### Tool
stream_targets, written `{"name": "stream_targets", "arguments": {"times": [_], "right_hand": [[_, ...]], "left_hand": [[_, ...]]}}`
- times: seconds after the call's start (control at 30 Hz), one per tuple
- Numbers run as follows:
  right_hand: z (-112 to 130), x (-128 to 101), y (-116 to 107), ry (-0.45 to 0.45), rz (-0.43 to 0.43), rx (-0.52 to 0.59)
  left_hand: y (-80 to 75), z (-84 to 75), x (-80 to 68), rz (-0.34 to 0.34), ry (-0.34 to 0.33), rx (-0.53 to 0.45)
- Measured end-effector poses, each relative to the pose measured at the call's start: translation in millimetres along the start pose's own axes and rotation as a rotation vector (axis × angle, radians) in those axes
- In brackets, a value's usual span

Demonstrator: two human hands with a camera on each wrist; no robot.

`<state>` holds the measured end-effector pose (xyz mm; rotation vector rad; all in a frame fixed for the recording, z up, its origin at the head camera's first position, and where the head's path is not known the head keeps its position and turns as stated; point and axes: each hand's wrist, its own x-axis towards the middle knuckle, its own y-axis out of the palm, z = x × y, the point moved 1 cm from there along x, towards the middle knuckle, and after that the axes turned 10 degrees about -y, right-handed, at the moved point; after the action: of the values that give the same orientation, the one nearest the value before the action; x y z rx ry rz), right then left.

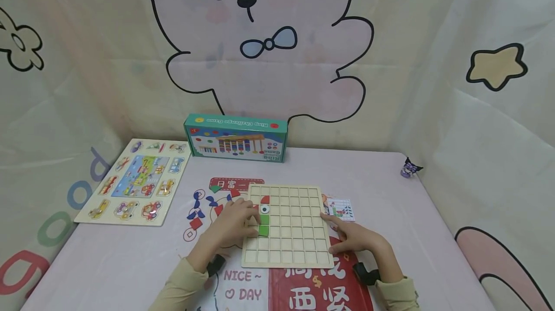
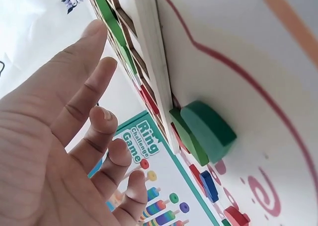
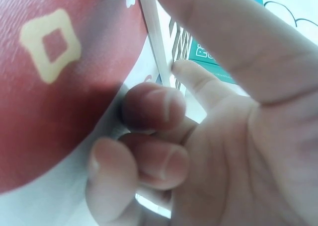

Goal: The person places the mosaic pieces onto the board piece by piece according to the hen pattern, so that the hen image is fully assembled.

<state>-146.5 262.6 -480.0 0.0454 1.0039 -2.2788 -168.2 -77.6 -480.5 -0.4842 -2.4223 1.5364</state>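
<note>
A wooden grid board (image 1: 288, 248) lies on the mat in the middle. Its left columns hold a red quarter piece (image 1: 265, 200), an eye tile (image 1: 264, 210) and a green tile (image 1: 263, 230). My left hand (image 1: 248, 218) reaches over the board's left edge beside these tiles, fingers fairly straight and holding nothing. In the left wrist view the left hand (image 2: 107, 87) is spread, and a loose green piece (image 2: 208, 129) lies against the board edge (image 2: 149, 52). My right hand (image 1: 337, 234) rests at the board's right edge, index finger touching it. In the right wrist view the other fingers (image 3: 149, 107) are curled.
Loose red, blue and green pieces (image 1: 198, 211) lie left of the board. A small pattern card (image 1: 341, 209) sits at its right. A green game box (image 1: 236, 137) stands at the back, a vehicle puzzle board (image 1: 136, 181) at the left, a tiny figure (image 1: 409, 167) far right.
</note>
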Motion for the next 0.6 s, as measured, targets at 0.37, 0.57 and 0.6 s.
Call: {"name": "stream_targets", "arguments": {"times": [0.37, 0.57, 0.6], "right_hand": [[1.0, -1.4, -1.0, -0.018, 0.009, -0.006], [2.5, -1.7, -2.2, -0.025, 0.019, -0.005], [2.7, -1.9, -2.4, -0.025, 0.02, -0.005]], "left_hand": [[4.1, -3.3, 1.6, 0.016, 0.012, 0.032], [-0.5, -3.9, -0.6, -0.004, 0.013, 0.007], [-1.0, -2.4, -1.1, -0.011, 0.003, 0.0]]}}
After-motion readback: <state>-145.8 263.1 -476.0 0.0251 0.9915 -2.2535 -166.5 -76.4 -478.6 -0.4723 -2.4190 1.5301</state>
